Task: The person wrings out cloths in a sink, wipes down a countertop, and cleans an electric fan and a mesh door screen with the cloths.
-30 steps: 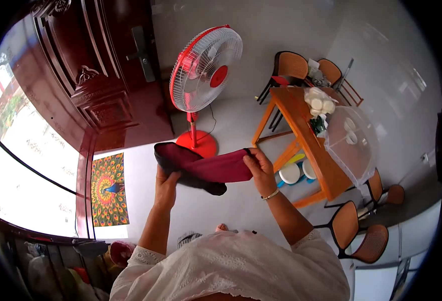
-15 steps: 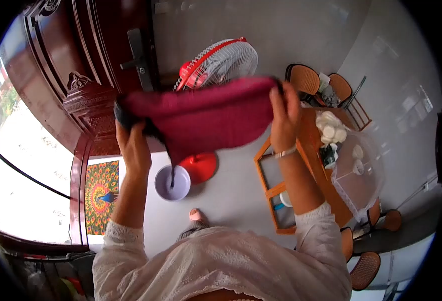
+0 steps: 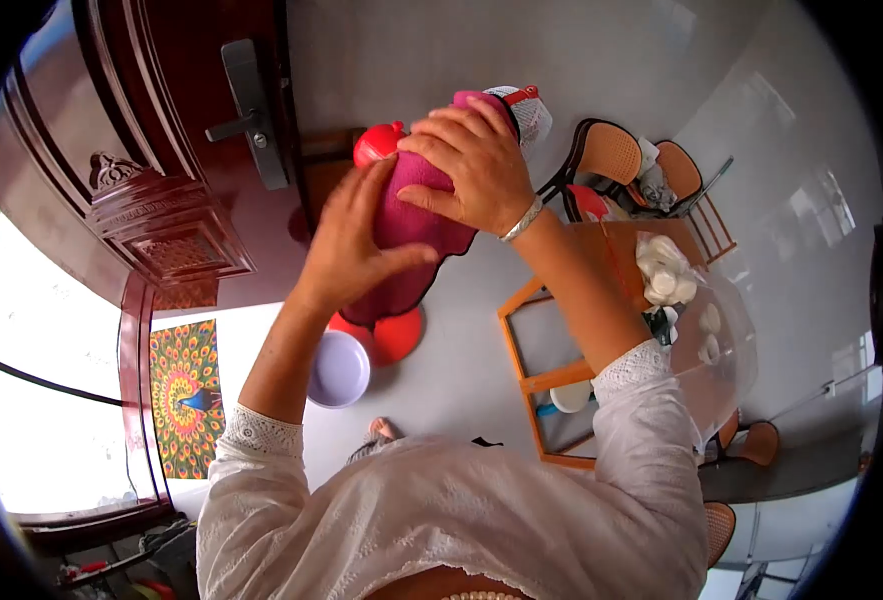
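Note:
A magenta cloth with a dark edge lies over much of the fan, hiding most of its grille; whether it is wrapped round or only laid against the front, I cannot tell. My left hand rests along the cloth's left side, fingers stretched out and thumb spread across it. Higher up, my right hand lies on the cloth near its top edge, fingers extended and thumb apart. The fan's red rear housing shows beyond my left fingertips.
Below the cloth are the fan's red base and a lilac basin. A dark red door and peacock mat are left. Right stand a wooden table, a wooden frame and rattan chairs.
The cloth was stretched wide between both hands in front of the fan. Now it is bunched narrower over the fan, and my hands have come closer together and spread onto it.

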A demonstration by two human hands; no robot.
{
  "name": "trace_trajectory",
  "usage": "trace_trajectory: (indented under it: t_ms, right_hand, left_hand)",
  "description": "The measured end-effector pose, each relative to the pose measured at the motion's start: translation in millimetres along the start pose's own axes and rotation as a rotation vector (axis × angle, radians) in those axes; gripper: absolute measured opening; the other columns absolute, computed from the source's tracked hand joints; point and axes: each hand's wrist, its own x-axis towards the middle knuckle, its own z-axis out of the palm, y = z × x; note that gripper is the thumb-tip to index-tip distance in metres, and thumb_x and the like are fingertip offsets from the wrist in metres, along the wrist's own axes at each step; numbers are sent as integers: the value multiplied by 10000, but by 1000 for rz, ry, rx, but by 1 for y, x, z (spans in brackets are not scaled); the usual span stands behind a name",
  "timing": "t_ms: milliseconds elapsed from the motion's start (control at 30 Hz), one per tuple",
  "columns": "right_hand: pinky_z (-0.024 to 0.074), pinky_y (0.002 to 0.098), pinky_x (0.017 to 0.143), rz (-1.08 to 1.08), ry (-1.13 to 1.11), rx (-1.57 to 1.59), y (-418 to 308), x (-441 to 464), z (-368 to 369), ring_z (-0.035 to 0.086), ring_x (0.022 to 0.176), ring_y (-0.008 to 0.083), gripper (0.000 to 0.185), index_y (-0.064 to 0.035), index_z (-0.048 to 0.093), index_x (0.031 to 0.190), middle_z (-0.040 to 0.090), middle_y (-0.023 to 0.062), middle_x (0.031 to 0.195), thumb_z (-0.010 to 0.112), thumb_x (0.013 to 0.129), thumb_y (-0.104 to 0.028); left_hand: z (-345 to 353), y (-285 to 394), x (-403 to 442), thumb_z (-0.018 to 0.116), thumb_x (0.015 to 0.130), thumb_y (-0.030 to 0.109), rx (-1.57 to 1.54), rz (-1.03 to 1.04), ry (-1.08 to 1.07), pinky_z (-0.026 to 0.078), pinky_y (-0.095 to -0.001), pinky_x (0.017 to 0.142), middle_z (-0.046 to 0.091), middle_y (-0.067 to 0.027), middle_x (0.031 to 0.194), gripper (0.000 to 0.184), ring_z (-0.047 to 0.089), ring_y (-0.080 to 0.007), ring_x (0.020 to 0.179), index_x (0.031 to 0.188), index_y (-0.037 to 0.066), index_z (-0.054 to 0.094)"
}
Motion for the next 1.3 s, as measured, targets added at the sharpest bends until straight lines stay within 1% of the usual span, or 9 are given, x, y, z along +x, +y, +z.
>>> trace_trajectory:
  t_ms: [133, 233, 333, 467, 633, 733, 800, 1067, 1300]
  right_hand:
    - [413, 412, 950, 16, 116, 92, 1, -2, 19, 589, 990, 245, 252, -101, 677, 921, 658, 43, 986, 610, 833, -327]
    - [503, 366, 811, 45, 313, 194, -2, 0, 29, 640, 834, 228, 64, -61, 671, 806, 665, 64, 842, 667, 792, -124]
    - [507, 369, 815, -18, 282, 228, -14, 0, 26, 641, 855, 217, 84, -62, 670, 807, 666, 60, 850, 681, 787, -142]
    - [490, 365, 873, -220, 187, 250, -12, 2, 15, 633, 912, 204, 289, -72, 663, 902, 665, 47, 968, 676, 800, -342]
    - [314, 434, 1065, -284, -196, 158, 35, 0, -15, 466, 1204, 225, 730, -205, 534, 1293, 535, 73, 1256, 625, 705, -628]
    - [321, 435, 1062, -342, -168, 140, 37, -9, -8, 479, 1182, 244, 752, -198, 526, 1295, 541, 71, 1240, 606, 699, -650]
    - [339, 440, 1050, -392, -113, 154, 32, -8, -1, 489, 1162, 254, 771, -185, 522, 1289, 542, 73, 1229, 618, 679, -648]
    - [370, 415, 1029, -593, -207, 187, -3, 19, 7, 519, 1120, 247, 789, -76, 536, 1221, 552, 86, 1207, 697, 628, -570]
    - [416, 364, 938, -662, -326, 187, -58, 25, 44, 575, 957, 216, 591, -36, 606, 1014, 620, 79, 990, 685, 683, -518]
  left_hand:
    - [24, 2, -5, 868, 552, 362, -10, -145, 42, 466, -429, 931, 490, -251, 1272, 1041, 522, -402, 1134, 1379, -1, 349]
    - [34, -2, -13, 835, 632, 300, 91, -58, 170, 482, -421, 907, 521, -247, 1245, 866, 551, -396, 1102, 1327, -20, 427]
    - [31, -6, -22, 698, 797, 152, 159, 64, 338, 507, -409, 866, 589, -245, 1170, 426, 606, -380, 1033, 1156, -46, 586]
    - [24, -6, -32, 679, 802, 109, 155, 26, 388, 492, -410, 896, 608, -230, 1135, 330, 602, -378, 1043, 1086, -47, 620]
    - [7, 25, -33, 850, 603, 287, 191, -103, 269, 422, -440, 992, 488, -224, 1308, 895, 504, -371, 1191, 1332, 2, 416]
    - [30, 6, -62, 896, 484, 349, 216, -289, 121, 417, -447, 1000, 439, -221, 1355, 1138, 476, -379, 1216, 1395, 16, 301]
    - [45, 3, -75, 890, 507, 330, 115, -445, 192, 418, -450, 998, 460, -220, 1334, 1082, 481, -391, 1203, 1374, 3, 330]
    - [50, -22, -101, 771, 663, 398, 226, -178, 457, 429, -461, 957, 499, -268, 1273, 849, 518, -432, 1135, 1302, -44, 428]
    - [55, -34, -106, 585, 820, 155, 182, -273, 649, 466, -417, 902, 586, -234, 1170, 403, 585, -402, 1045, 1168, -47, 549]
